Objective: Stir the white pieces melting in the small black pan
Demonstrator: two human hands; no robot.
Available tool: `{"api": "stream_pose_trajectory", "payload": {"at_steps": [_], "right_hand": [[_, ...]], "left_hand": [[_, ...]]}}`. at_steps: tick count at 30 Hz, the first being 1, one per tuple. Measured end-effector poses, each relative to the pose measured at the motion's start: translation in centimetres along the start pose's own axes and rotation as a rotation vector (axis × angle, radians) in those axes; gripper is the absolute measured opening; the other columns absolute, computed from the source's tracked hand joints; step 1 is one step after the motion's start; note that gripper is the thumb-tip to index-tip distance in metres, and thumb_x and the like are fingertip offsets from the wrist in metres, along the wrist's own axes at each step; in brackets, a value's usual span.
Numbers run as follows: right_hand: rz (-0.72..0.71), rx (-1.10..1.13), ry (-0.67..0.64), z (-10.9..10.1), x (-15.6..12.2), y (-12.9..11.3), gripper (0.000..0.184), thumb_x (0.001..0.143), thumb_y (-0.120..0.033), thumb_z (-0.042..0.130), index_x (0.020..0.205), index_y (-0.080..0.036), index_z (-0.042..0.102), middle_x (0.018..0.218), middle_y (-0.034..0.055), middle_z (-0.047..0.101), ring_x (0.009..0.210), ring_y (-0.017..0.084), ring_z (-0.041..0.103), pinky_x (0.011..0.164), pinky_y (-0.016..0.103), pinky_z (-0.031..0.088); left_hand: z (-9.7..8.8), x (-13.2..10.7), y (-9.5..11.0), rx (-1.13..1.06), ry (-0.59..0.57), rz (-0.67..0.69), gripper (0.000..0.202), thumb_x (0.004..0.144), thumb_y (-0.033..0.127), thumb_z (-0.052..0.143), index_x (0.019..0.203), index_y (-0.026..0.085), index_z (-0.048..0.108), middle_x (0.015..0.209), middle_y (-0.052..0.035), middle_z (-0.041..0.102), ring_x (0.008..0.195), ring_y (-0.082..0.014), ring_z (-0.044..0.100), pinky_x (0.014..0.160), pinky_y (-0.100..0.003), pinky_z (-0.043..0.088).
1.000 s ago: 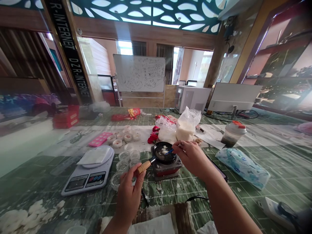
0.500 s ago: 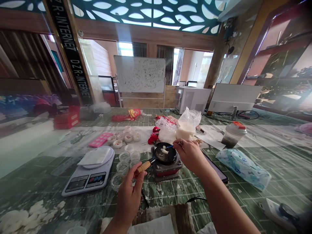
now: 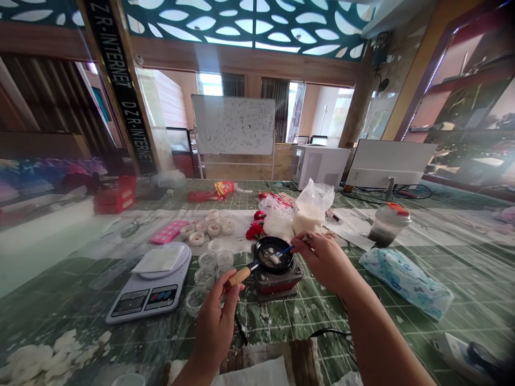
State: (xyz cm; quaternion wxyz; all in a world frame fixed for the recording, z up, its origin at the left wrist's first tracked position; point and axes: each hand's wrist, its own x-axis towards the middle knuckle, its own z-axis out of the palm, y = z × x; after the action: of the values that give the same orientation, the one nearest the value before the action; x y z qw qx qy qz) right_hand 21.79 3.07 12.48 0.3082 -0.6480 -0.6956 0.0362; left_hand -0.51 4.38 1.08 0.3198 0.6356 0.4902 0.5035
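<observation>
A small black frying pan (image 3: 266,269) rests on a compact red and grey stove (image 3: 277,286). My left hand (image 3: 217,313) is closed round the pan's wooden handle (image 3: 240,276). In my right hand (image 3: 319,256) is a thin blue stirring stick (image 3: 286,250), pinched between the fingers, its lower end down in the pan. White lumps (image 3: 274,258) sit in the pan around the stick's tip, and they look partly melted. Several clear small cups (image 3: 204,277) stand just left of the pan.
A kitchen scale (image 3: 151,284) bearing white sheets stands at the left, near a pink mould (image 3: 169,231) and several filled cups (image 3: 213,229). Behind the pan is a bag of white granules (image 3: 309,212). A tissue pack (image 3: 406,279) and lidded shaker (image 3: 389,224) are at the right.
My right hand has shifted slightly right, and the stick's tip has moved right and down within the pan. The white lumps have shifted too. My left hand keeps its hold on the handle.
</observation>
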Motion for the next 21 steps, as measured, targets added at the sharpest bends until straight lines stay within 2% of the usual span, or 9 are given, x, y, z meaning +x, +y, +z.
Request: {"api": "stream_pose_trajectory", "payload": {"at_steps": [2,6,10,14,18,21], "right_hand": [[0.003,-0.008,-0.021,-0.16,-0.11,-0.05,0.024,0.089,-0.029,0.040,0.081,-0.021,0.061,0.074,0.0021,0.068,0.076,0.019,0.059,0.071,0.030,0.036],[-0.005,0.012,0.027,-0.21,-0.35,-0.25,0.024,0.089,-0.030,0.039,0.080,-0.023,0.060,0.076,0.0003,0.068,0.076,0.018,0.058,0.073,0.030,0.036],[-0.046,0.009,-0.018,-0.10,-0.51,-0.50,0.025,0.089,-0.030,0.039,0.079,-0.022,0.059,0.071,0.0010,0.067,0.073,0.018,0.058,0.071,0.030,0.036],[-0.011,-0.008,0.042,-0.17,-0.44,-0.49,0.025,0.089,-0.032,0.039,0.081,-0.022,0.060,0.074,0.0013,0.067,0.075,0.019,0.058,0.073,0.030,0.036],[0.004,-0.019,0.001,-0.37,-0.31,-0.32,0.025,0.089,-0.031,0.039,0.079,-0.022,0.060,0.072,0.0013,0.067,0.074,0.019,0.058,0.072,0.030,0.036],[0.021,-0.012,0.024,-0.38,-0.29,-0.34,0.025,0.089,-0.031,0.039,0.078,-0.023,0.059,0.076,0.0004,0.068,0.076,0.018,0.058,0.073,0.030,0.036]], "left_hand": [[0.02,0.00,-0.05,-0.012,0.008,0.004,0.042,0.083,0.048,0.048,0.112,0.019,0.056,0.094,-0.0091,0.069,0.082,-0.0217,0.065,0.071,-0.033,0.052],[0.01,0.00,-0.22,-0.020,-0.012,0.005,0.040,0.084,0.047,0.047,0.113,0.019,0.054,0.093,-0.0084,0.069,0.082,-0.0211,0.064,0.074,-0.034,0.051],[0.07,0.02,-0.24,-0.040,-0.018,0.009,0.038,0.085,0.045,0.045,0.113,0.020,0.053,0.092,-0.0081,0.069,0.081,-0.0208,0.064,0.075,-0.034,0.050],[0.11,0.12,-0.02,-0.048,-0.012,0.002,0.039,0.085,0.046,0.045,0.112,0.019,0.053,0.092,-0.0083,0.069,0.081,-0.0208,0.064,0.075,-0.034,0.050],[0.07,0.11,0.18,-0.046,-0.015,-0.004,0.040,0.084,0.047,0.046,0.112,0.019,0.054,0.089,-0.0078,0.069,0.078,-0.0202,0.064,0.073,-0.033,0.050],[0.17,-0.08,0.34,-0.062,-0.003,-0.013,0.040,0.084,0.048,0.046,0.111,0.020,0.055,0.088,-0.0074,0.069,0.073,-0.0195,0.063,0.070,-0.033,0.050]]}}
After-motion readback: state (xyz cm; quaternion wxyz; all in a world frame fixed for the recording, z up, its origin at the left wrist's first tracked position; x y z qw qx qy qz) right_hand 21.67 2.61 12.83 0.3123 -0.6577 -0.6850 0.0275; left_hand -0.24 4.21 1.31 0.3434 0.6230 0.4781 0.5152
